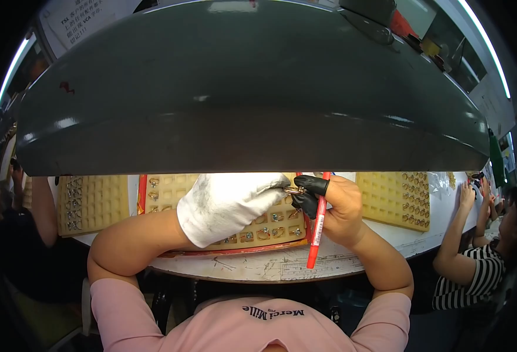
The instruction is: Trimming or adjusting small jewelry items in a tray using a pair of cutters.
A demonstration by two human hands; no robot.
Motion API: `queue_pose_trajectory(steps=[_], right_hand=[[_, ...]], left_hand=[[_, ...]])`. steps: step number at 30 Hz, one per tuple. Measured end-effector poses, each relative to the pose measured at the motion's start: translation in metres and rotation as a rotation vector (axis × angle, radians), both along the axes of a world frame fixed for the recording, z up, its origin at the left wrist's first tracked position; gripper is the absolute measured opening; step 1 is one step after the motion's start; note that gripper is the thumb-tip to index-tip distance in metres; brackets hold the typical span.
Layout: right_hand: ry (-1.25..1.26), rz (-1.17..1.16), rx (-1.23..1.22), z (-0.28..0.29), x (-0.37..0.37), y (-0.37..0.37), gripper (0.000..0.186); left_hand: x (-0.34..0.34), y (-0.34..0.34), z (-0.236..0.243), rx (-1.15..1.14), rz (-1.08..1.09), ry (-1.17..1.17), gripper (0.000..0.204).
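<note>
My left hand (232, 202), in a white glove with grey smudges, is closed at the fingertips on a small metal ring (295, 190). My right hand (342, 211) meets it there, its thumb and finger in black finger covers pinching the same ring. A red pen (316, 240) is also tucked in my right hand, slanting down past the palm. Under both hands lies a cream slotted tray (173, 186) holding several rings with stones; the gloved hand hides part of it. Red edging (142, 196) shows around this tray.
A dark grey lamp hood (252, 88) spans the view low above the hands. Cream ring trays stand at the left (103, 202) and right (381, 202) on the white table (258, 270). A clear plastic bag (439, 180) lies far right. People sit close on both sides.
</note>
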State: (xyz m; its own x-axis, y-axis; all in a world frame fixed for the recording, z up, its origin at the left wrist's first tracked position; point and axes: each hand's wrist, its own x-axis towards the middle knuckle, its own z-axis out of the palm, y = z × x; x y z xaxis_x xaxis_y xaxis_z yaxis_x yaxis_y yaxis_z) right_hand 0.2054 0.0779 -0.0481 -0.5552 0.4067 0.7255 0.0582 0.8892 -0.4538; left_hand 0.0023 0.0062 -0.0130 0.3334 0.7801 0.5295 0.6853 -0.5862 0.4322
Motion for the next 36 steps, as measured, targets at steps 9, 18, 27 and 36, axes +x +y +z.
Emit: queue_pose_trajectory(steps=[9, 18, 27, 36], right_hand=[[-0.054, -0.005, -0.072, -0.003, 0.0, 0.0, 0.023], [-0.176, 0.008, -0.122, -0.005, 0.005, 0.001, 0.024], [-0.169, 0.034, -0.157, -0.004, 0.005, 0.0, 0.025], [-0.046, 0.128, -0.749, 0.006, 0.0, -0.013, 0.026]], left_hand=[[-0.003, -0.003, -0.005, 0.037, 0.036, 0.054, 0.019], [-0.002, -0.001, -0.003, -0.013, -0.029, -0.018, 0.022], [-0.002, -0.001, -0.004, 0.055, -0.003, 0.048, 0.021], [0.0, 0.001, 0.018, -0.896, 0.103, -0.277, 0.023]])
